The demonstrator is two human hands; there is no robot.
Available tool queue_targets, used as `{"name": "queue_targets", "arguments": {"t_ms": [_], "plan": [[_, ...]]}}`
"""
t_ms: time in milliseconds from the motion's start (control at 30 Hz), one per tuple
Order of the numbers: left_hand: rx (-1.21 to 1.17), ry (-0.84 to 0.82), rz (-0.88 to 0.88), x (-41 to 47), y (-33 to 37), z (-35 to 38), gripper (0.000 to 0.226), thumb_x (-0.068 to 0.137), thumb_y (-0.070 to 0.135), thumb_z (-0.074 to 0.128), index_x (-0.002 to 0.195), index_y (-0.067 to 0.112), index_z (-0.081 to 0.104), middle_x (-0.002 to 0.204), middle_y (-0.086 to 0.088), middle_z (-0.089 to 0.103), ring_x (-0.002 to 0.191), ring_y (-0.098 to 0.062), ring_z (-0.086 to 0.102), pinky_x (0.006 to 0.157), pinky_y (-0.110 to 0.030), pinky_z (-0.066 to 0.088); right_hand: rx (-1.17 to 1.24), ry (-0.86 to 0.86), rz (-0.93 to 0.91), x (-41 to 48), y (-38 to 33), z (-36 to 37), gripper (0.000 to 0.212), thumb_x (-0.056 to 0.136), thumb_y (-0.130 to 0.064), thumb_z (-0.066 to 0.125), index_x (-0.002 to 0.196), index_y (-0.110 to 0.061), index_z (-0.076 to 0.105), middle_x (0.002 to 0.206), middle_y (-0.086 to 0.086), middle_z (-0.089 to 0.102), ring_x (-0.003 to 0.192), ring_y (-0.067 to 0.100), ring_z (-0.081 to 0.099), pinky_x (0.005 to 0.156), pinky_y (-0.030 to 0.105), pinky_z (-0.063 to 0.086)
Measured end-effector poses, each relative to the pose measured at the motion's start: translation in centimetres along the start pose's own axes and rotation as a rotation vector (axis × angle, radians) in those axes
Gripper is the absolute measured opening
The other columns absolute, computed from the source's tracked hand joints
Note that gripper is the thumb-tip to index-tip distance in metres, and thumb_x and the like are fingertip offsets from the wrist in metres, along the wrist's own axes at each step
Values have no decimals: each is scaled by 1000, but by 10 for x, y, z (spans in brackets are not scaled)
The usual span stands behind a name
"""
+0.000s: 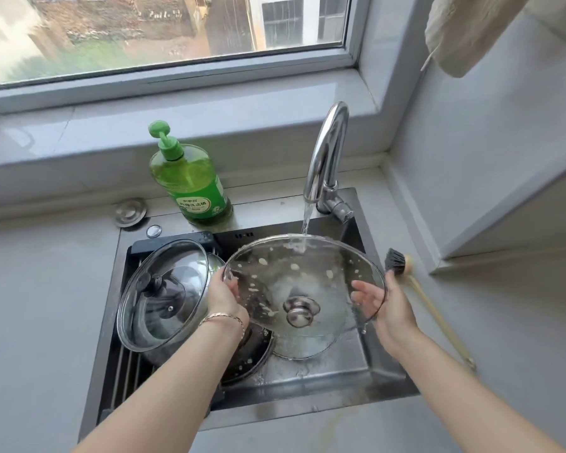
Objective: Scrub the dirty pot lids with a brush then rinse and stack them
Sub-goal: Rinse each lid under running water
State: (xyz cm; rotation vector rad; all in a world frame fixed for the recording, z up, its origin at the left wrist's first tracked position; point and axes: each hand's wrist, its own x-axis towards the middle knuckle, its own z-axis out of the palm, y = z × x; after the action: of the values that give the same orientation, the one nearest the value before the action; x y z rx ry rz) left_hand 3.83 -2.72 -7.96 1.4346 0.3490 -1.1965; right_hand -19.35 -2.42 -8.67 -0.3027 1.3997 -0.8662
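Both hands are apart and clamped on one big glass lid [304,282], which I am holding tilted over the sink [383,364]. My left hand [224,295] grips the left rim, thumb on the near face. My right hand [389,308] holds the right rim, and its fingers [363,294] show through the glass behind it. The lid spans the gap between the two hands, with its metal knob [299,313] low and towards me. Pale specks of food dot the glass. Water [306,223] runs from the tap [327,152] and strikes the lid's far edge.

The brush [432,308] lies on the worktop [46,305] just right of the sink, near my right hand but not touching it. Its dark bristles point away from me and its wooden handle runs back towards me.

A second glass lid [164,289] with a black knob rests tilted on a steel pot [216,261] at the sink's left side, just beside my left wrist. A third, darker lid [252,358] lies in the basin under my left forearm, also speckled.

A green pump bottle [190,181] stands on the sink's back ledge, left of the tap. Its label [200,204] carries a white band of Chinese characters, too small for me to read surely. I can make out no other writing.
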Motion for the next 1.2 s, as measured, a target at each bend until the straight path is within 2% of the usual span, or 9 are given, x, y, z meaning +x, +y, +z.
{"name": "queue_targets", "arguments": {"t_ms": [100,200,267,367,433,533,733,867,1200], "plan": [[-108,-110,195,-12,15,2,38,92,9,47,56,18,53,55,6,46,63,-9,45,76,-25,43,143,-135,220,1,9,-5,65,95,-53,34,112,4,62,101,17,68,101,24,61,90,32,43],[23,-347,348,-31,25,1,63,93,-3,38,36,16,59,47,10,52,80,-10,51,103,-25,34,207,-179,367,-3,23,-2,61,95,-55,34,134,-8,43,95,22,69,79,30,69,73,35,55],[162,-485,345,-37,29,-5,63,95,-1,33,42,14,62,56,7,60,90,-8,56,99,-18,34,326,-161,366,-2,30,1,64,95,-56,31,143,-12,29,88,26,70,71,30,71,59,33,58],[391,-602,306,-42,34,-12,37,98,7,33,91,13,69,89,10,70,91,3,64,84,-10,47,300,-164,372,5,38,-2,81,89,-65,27,138,-1,36,87,21,72,66,25,72,50,28,57],[376,-619,309,-40,38,-11,31,100,12,32,119,13,57,128,6,58,124,-3,48,104,-24,39,227,-184,329,8,39,-1,76,88,-65,24,126,-4,46,87,13,74,67,20,72,46,25,56],[316,-561,218,-34,44,-5,42,102,26,32,143,18,35,149,0,36,138,-13,33,112,-34,31,227,-156,186,11,33,6,59,90,-61,24,114,-15,54,92,7,74,69,21,72,45,24,55],[561,-424,-8,-10,48,-4,54,99,54,17,143,28,34,143,-7,46,133,-26,41,102,-61,31,55,-146,-130,4,-26,20,43,99,-47,23,109,-21,55,101,7,70,71,23,72,53,26,57],[429,-379,-191,-1,29,-5,57,97,59,19,134,25,46,139,-15,47,119,-35,51,86,-64,44,-207,-137,-277,-9,-66,28,41,101,-43,25,109,-19,57,94,8,71,67,23,71,54,28,57],[349,-377,-501,-4,-17,-26,51,98,52,27,133,18,42,122,-30,53,102,-46,59,82,-59,50,-471,-67,-109,-6,-89,20,32,104,-27,23,111,-9,47,83,19,64,44,23,65,44,29,54]]}}
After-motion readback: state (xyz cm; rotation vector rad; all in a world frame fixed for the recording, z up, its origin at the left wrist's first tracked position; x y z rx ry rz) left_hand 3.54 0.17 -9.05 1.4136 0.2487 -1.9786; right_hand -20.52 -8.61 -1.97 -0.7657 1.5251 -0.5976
